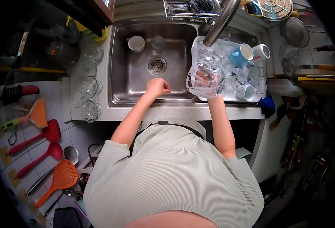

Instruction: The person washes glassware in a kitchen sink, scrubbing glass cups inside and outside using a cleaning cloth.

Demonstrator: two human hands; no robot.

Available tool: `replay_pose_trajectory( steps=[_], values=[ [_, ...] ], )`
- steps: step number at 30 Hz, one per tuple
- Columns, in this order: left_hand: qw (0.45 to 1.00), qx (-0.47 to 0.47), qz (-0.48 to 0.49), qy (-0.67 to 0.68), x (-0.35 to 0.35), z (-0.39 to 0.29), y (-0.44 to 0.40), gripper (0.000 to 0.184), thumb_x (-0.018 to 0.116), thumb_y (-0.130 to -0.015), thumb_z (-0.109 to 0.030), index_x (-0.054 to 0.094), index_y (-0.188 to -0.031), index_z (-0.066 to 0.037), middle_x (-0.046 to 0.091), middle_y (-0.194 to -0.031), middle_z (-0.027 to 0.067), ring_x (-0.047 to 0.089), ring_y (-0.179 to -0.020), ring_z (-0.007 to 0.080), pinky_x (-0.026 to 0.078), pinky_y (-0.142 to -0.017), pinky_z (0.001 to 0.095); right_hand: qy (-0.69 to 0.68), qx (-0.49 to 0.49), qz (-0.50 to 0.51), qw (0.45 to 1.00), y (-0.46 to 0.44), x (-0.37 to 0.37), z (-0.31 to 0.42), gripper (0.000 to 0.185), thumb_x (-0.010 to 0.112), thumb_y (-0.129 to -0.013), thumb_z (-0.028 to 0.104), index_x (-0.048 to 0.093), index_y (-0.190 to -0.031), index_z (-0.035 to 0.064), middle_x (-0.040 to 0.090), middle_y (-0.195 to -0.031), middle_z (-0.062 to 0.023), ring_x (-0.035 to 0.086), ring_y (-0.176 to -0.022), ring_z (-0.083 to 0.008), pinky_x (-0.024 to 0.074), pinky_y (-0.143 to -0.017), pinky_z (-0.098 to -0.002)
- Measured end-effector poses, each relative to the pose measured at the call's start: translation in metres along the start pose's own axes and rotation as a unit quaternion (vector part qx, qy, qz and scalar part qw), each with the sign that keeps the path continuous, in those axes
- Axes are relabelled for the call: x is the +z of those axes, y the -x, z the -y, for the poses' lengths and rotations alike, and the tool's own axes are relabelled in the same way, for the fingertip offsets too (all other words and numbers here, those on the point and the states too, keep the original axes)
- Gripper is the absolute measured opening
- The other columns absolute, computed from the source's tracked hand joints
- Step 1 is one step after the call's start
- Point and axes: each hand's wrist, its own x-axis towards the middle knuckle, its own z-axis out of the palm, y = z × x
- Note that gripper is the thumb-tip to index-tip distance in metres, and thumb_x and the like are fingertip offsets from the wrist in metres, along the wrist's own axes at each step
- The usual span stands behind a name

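Note:
My right hand [203,79] is behind and around a large clear patterned glass vessel [212,84], holding it at the left edge of the white rack tray. Over the near part of the steel sink [129,81], my left hand [158,87] hangs with its fingers curled together; whether anything small is between them I cannot make out. A white mug [136,44] and a clear glass [158,43] stand in the sink, beyond the drain [157,66].
Several clear glass mugs [89,87] line the counter left of the sink. The white tray [228,99] at right holds glasses, a blue mug [243,53] and white mugs [246,93]. A metal faucet [222,22] reaches over the tray's far left part.

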Motion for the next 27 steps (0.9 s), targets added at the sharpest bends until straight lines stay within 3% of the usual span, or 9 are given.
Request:
replay_pose_trajectory(
  steps=[4,6,13,15,21,24,27],
  values=[
    [0.995,0.066,0.052,-0.049,0.014,0.011,0.006,0.014,0.062,-0.064,-0.012,0.070,-0.073,-0.019,0.065,-0.073,0.0038,0.061,-0.074,0.0221,0.049,-0.065,0.0335,0.027,-0.018,-0.061,0.998,0.004,-0.003,0.005,0.027,0.050,-0.082,0.029,0.053,-0.092,0.0044,0.041,-0.059,0.0010,0.032,-0.046,-0.0099,0.0298,-0.040,-0.0224],
    [0.989,0.112,0.065,-0.066,0.017,0.016,0.010,0.019,0.058,-0.066,-0.008,0.070,-0.075,-0.020,0.065,-0.076,0.0042,0.060,-0.078,0.0228,0.049,-0.067,0.0337,0.025,-0.011,-0.030,0.999,0.003,-0.005,0.005,0.027,0.049,-0.082,0.029,0.054,-0.091,0.0042,0.043,-0.060,0.0006,0.032,-0.047,-0.0102,0.0294,-0.040,-0.0224],
    [0.978,0.011,0.172,-0.121,-0.006,0.015,0.015,0.033,0.049,-0.068,0.001,0.069,-0.083,-0.020,0.064,-0.085,0.0058,0.059,-0.084,0.0250,0.048,-0.073,0.0346,0.035,-0.032,-0.083,0.995,0.005,-0.003,0.002,0.030,0.047,-0.082,0.030,0.054,-0.094,0.0038,0.042,-0.061,0.0005,0.031,-0.047,-0.0108,0.0294,-0.039,-0.0229],
    [0.972,-0.012,0.198,-0.125,-0.008,0.015,0.017,0.037,0.047,-0.068,0.002,0.068,-0.090,-0.019,0.064,-0.092,0.0077,0.058,-0.088,0.0258,0.046,-0.077,0.0351,0.031,-0.011,-0.046,0.998,0.004,-0.010,0.004,0.031,0.047,-0.082,0.030,0.053,-0.097,0.0035,0.041,-0.060,0.0006,0.031,-0.047,-0.0107,0.0299,-0.040,-0.0228],
    [0.980,-0.003,0.197,-0.034,-0.005,0.019,0.018,0.036,0.049,-0.069,0.002,0.066,-0.095,-0.018,0.063,-0.095,0.0070,0.058,-0.092,0.0241,0.046,-0.079,0.0356,0.027,-0.010,-0.075,0.997,0.004,-0.026,0.009,0.034,0.048,-0.082,0.030,0.051,-0.102,0.0031,0.038,-0.058,0.0010,0.032,-0.047,-0.0102,0.0316,-0.041,-0.0228],
    [0.981,0.023,0.192,0.010,-0.008,0.018,0.021,0.037,0.045,-0.071,0.002,0.065,-0.097,-0.015,0.062,-0.093,0.0110,0.057,-0.089,0.0263,0.045,-0.080,0.0342,0.022,-0.007,-0.070,0.997,0.004,-0.026,0.008,0.035,0.048,-0.082,0.031,0.051,-0.103,0.0029,0.038,-0.057,0.0010,0.032,-0.047,-0.0102,0.0326,-0.043,-0.0233],
    [0.990,-0.002,0.120,0.071,-0.015,0.014,0.021,0.037,0.045,-0.071,0.002,0.065,-0.097,-0.015,0.062,-0.094,0.0115,0.057,-0.088,0.0266,0.044,-0.081,0.0328,0.015,0.001,-0.056,0.998,0.003,-0.027,0.008,0.036,0.049,-0.082,0.032,0.051,-0.103,0.0029,0.038,-0.057,0.0009,0.033,-0.047,-0.0103,0.0332,-0.043,-0.0237]
  ],
)
